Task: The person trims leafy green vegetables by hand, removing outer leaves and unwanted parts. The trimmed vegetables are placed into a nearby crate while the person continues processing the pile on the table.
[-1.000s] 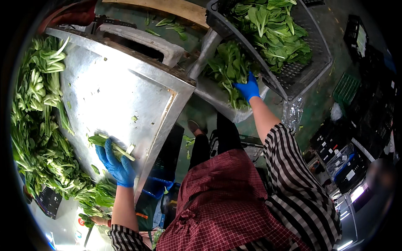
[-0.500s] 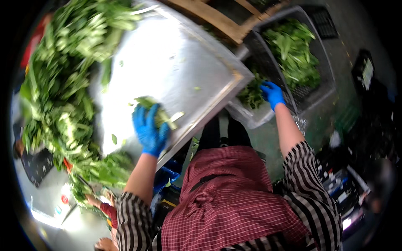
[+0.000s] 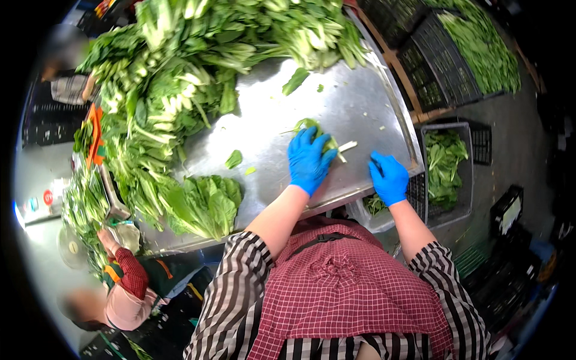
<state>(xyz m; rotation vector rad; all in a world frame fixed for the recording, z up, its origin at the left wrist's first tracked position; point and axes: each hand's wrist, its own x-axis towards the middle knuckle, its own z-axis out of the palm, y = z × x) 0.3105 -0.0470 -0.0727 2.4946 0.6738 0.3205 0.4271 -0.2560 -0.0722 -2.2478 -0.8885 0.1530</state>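
Note:
In a blue glove, my left hand (image 3: 308,162) lies over a small leafy green (image 3: 330,144) on the metal table (image 3: 270,129), fingers curved round it. The green's pale cut stems stick out to the right of the fingers. My right hand (image 3: 389,179), gloved too, is over the table's right front corner with its fingers curled. Whether anything is in it is hidden. Leafy green bunches (image 3: 180,78) are heaped along the far and left sides of the table, and a separate bunch (image 3: 207,204) lies at its front left.
A grey crate (image 3: 470,180) of greens stands at the right, beside a partly hidden bin (image 3: 375,219) under the table corner. Black crates (image 3: 441,63) sit on a wooden pallet at the far right. Loose leaves (image 3: 234,159) dot the table. A person (image 3: 129,288) works at the left.
The view has swung, bringing the table more to the middle. My right hand has moved from the bin up to the table's corner. My left hand stays on the small green.

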